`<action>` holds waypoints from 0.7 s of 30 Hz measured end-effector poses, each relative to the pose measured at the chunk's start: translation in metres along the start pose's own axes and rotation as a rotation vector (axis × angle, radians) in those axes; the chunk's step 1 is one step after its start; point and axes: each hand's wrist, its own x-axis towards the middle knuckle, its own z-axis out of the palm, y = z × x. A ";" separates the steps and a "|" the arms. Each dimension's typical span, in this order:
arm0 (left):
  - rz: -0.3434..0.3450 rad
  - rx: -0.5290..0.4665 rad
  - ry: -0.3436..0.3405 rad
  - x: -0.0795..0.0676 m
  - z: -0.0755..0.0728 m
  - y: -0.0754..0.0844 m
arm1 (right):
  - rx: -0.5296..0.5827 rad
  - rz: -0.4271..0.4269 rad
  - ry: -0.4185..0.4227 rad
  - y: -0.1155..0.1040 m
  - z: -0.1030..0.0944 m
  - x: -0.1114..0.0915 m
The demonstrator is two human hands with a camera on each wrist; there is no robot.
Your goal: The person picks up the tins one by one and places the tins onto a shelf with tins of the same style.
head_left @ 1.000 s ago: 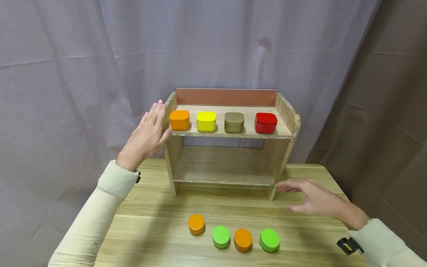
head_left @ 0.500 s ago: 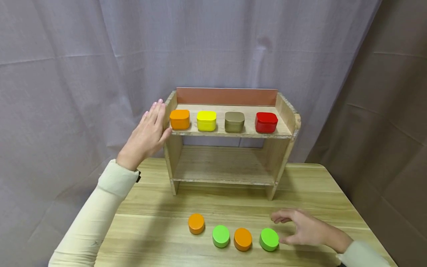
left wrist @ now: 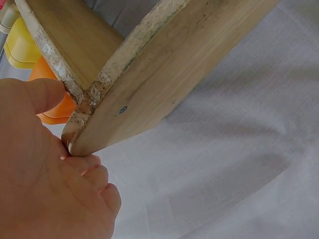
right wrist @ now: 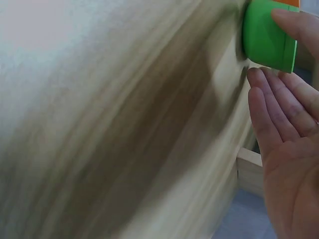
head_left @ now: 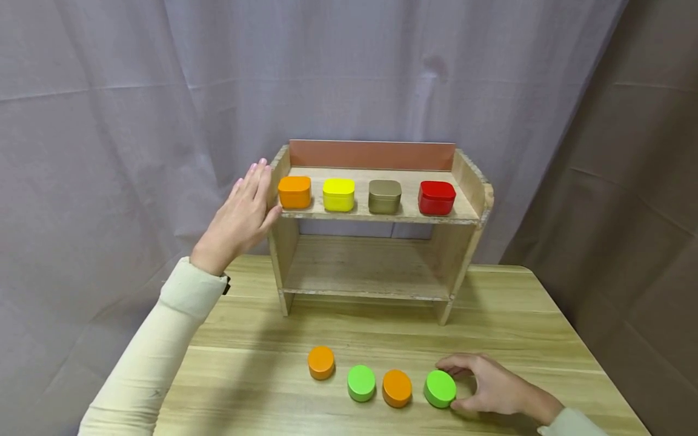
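In the head view my left hand (head_left: 237, 221) rests with straight fingers against the left side panel of a small wooden shelf (head_left: 365, 266). The left wrist view shows its thumb touching the front edge. My right hand (head_left: 491, 384) is at the rightmost green round box (head_left: 439, 389) on the table, thumb and fingers spread around it. In the right wrist view the thumb overlaps that box, and the nearly straight fingers lie just beside it; firm contact cannot be made out. Left of it stand an orange round box (head_left: 397, 388), another green box (head_left: 361, 383) and another orange box (head_left: 321, 363).
Along the shelf's top board stand orange (head_left: 295, 192), yellow (head_left: 339, 194), olive (head_left: 384, 197) and red (head_left: 437, 198) rounded-square boxes. The wooden table (head_left: 305, 330) carries the shelf. Grey curtains (head_left: 349, 66) hang behind it.
My right hand has moved down and left from beside the shelf's right leg to the rightmost green box. The left hand stays against the shelf.
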 end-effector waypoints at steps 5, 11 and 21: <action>-0.006 0.000 -0.008 0.000 0.000 0.000 | 0.041 0.014 0.004 0.005 0.004 0.000; -0.007 0.000 -0.008 0.001 0.000 0.000 | 0.054 -0.015 0.030 0.009 0.009 0.002; -0.016 0.000 -0.020 0.000 -0.002 0.002 | 0.023 -0.008 0.020 0.000 0.003 0.014</action>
